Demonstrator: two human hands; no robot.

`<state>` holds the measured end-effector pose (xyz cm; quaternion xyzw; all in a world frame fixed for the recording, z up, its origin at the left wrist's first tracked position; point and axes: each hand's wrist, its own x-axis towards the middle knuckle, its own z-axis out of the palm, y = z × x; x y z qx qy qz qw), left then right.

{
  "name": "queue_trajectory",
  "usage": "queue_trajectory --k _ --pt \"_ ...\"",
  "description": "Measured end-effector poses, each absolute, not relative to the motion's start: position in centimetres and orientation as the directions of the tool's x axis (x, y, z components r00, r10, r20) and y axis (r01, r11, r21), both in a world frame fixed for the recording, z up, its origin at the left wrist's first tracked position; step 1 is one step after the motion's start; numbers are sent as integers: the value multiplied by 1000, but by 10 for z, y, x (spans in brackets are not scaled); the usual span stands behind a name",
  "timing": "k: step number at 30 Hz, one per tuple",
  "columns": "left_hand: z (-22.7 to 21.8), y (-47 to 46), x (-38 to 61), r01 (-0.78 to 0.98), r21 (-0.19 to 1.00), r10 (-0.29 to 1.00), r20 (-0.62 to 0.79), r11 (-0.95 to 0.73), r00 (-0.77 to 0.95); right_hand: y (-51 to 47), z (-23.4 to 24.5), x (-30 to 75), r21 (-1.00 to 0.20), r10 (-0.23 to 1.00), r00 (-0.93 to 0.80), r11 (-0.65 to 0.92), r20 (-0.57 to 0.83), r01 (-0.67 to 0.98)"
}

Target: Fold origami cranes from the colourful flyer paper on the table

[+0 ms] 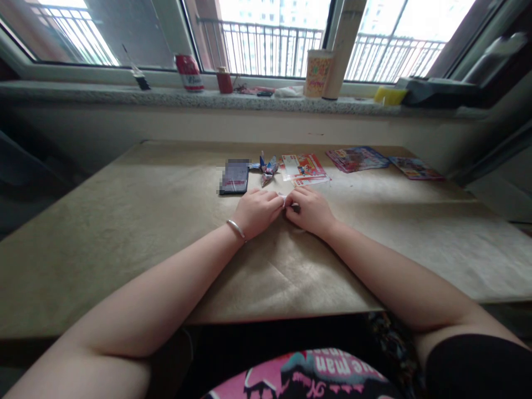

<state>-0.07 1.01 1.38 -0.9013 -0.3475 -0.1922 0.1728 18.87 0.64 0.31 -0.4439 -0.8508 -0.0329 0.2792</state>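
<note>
My left hand (pixel 256 211) and my right hand (pixel 311 210) meet at the middle of the brown table (pixel 124 221), fingers curled together over a small pale piece of paper (pixel 287 200) that is mostly hidden. A silver bangle (pixel 236 228) circles my left wrist. Just beyond the hands lie a folded paper crane (pixel 268 169) and a dark phone (pixel 234 177).
Printed paper sheets (pixel 303 167) lie past the crane, with more colourful sheets (pixel 357 158) and another (pixel 415 168) to the right. The window sill holds a red can (pixel 189 72), a small red jar (pixel 224 81), a patterned cup (pixel 318 73) and a yellow sponge (pixel 389 95).
</note>
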Motion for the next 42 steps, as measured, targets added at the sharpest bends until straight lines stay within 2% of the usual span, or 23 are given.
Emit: queue_trajectory --k 8,17,27,34,38,42 --pt "22 5 -3 716 -241 558 485 -655 673 10 5 197 -154 733 -454 595 507 789" --pt "25 8 -10 767 -166 616 502 -620 607 23 2 223 -159 741 -434 579 512 800" --pt "21 15 -16 779 -241 604 516 -579 608 29 6 246 -177 760 -408 554 506 814" --pt "20 17 -17 791 -229 640 481 -568 599 34 5 257 -202 777 -365 523 513 828" --pt "15 22 -17 798 -165 660 480 -579 578 35 4 258 -239 784 -324 504 529 830" --pt "13 24 -16 780 -141 642 489 -610 590 30 5 247 -182 719 -399 583 569 792"
